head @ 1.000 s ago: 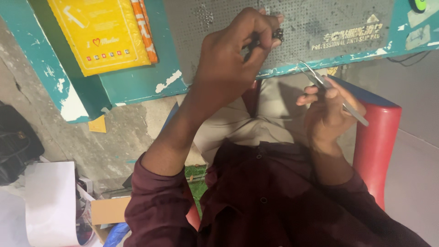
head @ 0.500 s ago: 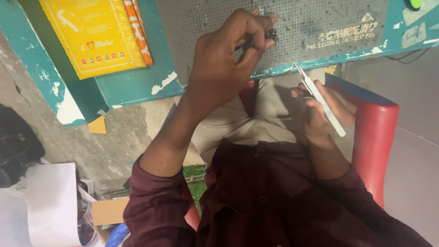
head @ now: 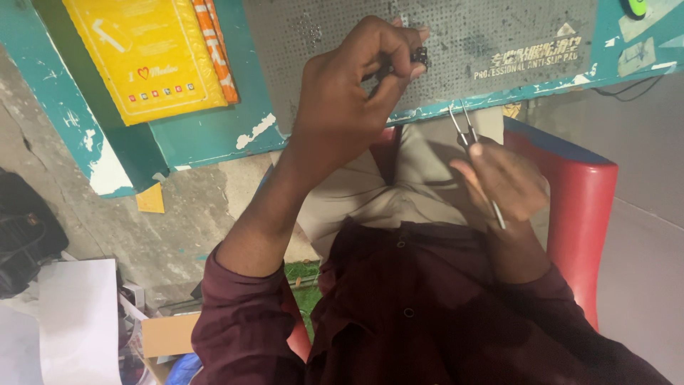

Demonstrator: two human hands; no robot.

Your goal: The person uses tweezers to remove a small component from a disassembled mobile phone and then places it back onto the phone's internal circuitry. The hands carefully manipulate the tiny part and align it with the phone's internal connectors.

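Observation:
My left hand (head: 353, 100) is raised over the grey perforated mat (head: 513, 32) on the teal table. It pinches a small black component (head: 420, 55) between thumb and fingertips. My right hand (head: 502, 182) is lower, over my lap, and grips metal tweezers (head: 467, 132). Their tips point up at the table's front edge (head: 456, 105), just below the mat. The two hands are apart, and the tweezer tips hold nothing that I can see.
A yellow packet (head: 146, 60) with an orange strip lies on the table at the left. A green object (head: 636, 7) sits at the top right. I sit on a red chair (head: 581, 207). White paper (head: 78, 321), a cardboard box (head: 167, 335) and a black bag (head: 21, 235) lie on the floor at the left.
My right hand has turned the tweezers so that their tips now point up at the table edge. My left hand stays over the mat with the small component.

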